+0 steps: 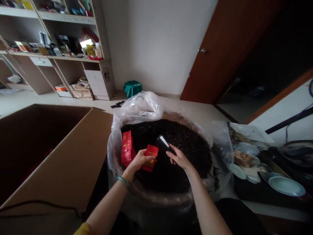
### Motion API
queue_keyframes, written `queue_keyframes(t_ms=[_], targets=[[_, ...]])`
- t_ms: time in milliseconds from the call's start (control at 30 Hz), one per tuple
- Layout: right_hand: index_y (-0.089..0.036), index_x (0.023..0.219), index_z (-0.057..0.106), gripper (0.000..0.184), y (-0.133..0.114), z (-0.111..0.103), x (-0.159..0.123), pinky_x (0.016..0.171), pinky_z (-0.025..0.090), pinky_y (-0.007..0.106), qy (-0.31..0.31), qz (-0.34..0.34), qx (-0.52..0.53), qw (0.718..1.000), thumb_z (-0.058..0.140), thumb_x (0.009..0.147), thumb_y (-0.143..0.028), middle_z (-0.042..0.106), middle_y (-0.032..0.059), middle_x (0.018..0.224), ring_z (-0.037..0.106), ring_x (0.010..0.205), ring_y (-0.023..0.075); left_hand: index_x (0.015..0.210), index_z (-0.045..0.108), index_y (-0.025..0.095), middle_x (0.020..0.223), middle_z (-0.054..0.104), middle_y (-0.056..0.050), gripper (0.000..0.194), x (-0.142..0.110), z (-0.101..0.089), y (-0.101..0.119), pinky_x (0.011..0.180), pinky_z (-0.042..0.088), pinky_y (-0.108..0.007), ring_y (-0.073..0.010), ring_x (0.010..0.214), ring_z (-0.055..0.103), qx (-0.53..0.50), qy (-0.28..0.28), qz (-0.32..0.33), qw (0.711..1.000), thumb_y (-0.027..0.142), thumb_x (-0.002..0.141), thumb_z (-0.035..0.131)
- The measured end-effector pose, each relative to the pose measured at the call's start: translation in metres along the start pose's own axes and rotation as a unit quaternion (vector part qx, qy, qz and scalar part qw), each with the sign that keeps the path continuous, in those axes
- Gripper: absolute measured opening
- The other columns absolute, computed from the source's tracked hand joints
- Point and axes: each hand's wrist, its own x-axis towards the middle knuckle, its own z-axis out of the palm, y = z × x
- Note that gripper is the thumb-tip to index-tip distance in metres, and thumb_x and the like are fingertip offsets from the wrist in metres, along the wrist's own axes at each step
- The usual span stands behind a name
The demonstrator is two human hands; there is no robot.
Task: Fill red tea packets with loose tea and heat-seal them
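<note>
My left hand (141, 159) grips a small red packet (152, 150) with gold print, thumb across its front. My right hand (179, 157) is closed on a small black-and-white hand tool (163, 141); its exact kind is unclear. Both hands are above a wide round container holding dark, loose tea-like leaves (190, 143). A clear plastic liner (144, 106) covers the container's rim and bunches up at the far side. To the left of my left hand, a stack of similar red packets (127, 148) rests at the inner left edge, on or against the leaves.
On the left is a large cardboard box (97, 150), its inside dark. Dishes (286, 185) and a tub of brown pieces (244, 158) lie at right. A green-covered stool-like object (132, 88), shelves (68, 18) and a brown door (215, 55) are behind.
</note>
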Motion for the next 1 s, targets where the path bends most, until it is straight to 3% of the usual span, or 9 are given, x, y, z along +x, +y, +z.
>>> queue_keyframes(t_ms=[67, 133, 233, 533, 767, 1000], targets=[[-0.016, 0.128, 0.054, 0.057, -0.013, -0.003, -0.004, 0.049, 0.050, 0.027, -0.024, -0.032, -0.029, 0.999, 0.062, 0.077, -0.041, 0.070, 0.0022, 0.074, 0.063, 0.054, 0.0164, 0.085, 0.067, 0.010, 0.071, 0.071, -0.006, 0.049, 0.000, -0.001, -0.001, 0.060, 0.052, -0.027, -0.0181, 0.060, 0.067, 0.009, -0.007, -0.001, 1.000, 0.034, 0.048, 0.087], [-0.018, 0.120, 0.062, 0.049, -0.024, -0.002, -0.006, 0.069, 0.055, 0.033, -0.025, -0.074, -0.085, 0.993, 0.067, 0.074, -0.035, 0.073, 0.0074, 0.095, 0.069, 0.078, 0.0216, 0.083, 0.068, 0.010, 0.070, 0.071, -0.005, 0.048, -0.001, -0.001, -0.001, 0.060, 0.051, -0.026, -0.0173, 0.059, 0.067, 0.026, -0.016, 0.000, 1.000, 0.036, 0.048, 0.087], [-0.021, 0.113, 0.066, 0.039, -0.035, 0.004, -0.006, 0.090, 0.049, 0.039, -0.031, -0.091, -0.168, 0.981, 0.066, 0.076, -0.032, 0.070, 0.0087, 0.110, 0.065, 0.102, 0.0258, 0.079, 0.068, 0.010, 0.068, 0.071, -0.005, 0.045, -0.003, 0.000, 0.001, 0.059, 0.050, -0.025, -0.0155, 0.057, 0.065, 0.054, -0.024, 0.003, 0.998, 0.036, 0.048, 0.087], [-0.025, 0.110, 0.068, 0.029, -0.054, 0.011, -0.008, 0.087, 0.049, 0.033, -0.047, -0.052, -0.291, 0.954, 0.062, 0.082, -0.029, 0.072, 0.0058, 0.107, 0.067, 0.100, 0.0239, 0.075, 0.069, 0.008, 0.064, 0.069, -0.004, 0.044, -0.005, 0.002, 0.003, 0.057, 0.048, -0.024, -0.0141, 0.055, 0.062, 0.064, -0.025, -0.022, 0.997, 0.036, 0.046, 0.087], [-0.019, 0.127, 0.057, 0.054, -0.050, 0.006, -0.011, 0.096, 0.044, 0.035, -0.057, -0.019, -0.296, 0.953, 0.068, 0.076, -0.033, 0.064, 0.0110, 0.123, 0.060, 0.113, 0.0265, 0.075, 0.071, 0.009, 0.067, 0.070, -0.003, 0.041, -0.005, 0.002, 0.005, 0.062, 0.047, -0.025, -0.0139, 0.059, 0.061, 0.063, -0.028, 0.018, 0.997, 0.033, 0.046, 0.088], [-0.026, 0.111, 0.068, 0.030, -0.053, 0.006, -0.011, 0.084, 0.048, 0.031, -0.073, -0.038, -0.294, 0.952, 0.061, 0.081, -0.029, 0.072, 0.0043, 0.106, 0.067, 0.099, 0.0236, 0.072, 0.071, 0.010, 0.065, 0.069, -0.003, 0.040, -0.005, 0.002, 0.005, 0.059, 0.047, -0.025, -0.0132, 0.056, 0.060, 0.059, -0.024, 0.000, 0.998, 0.033, 0.045, 0.088]])
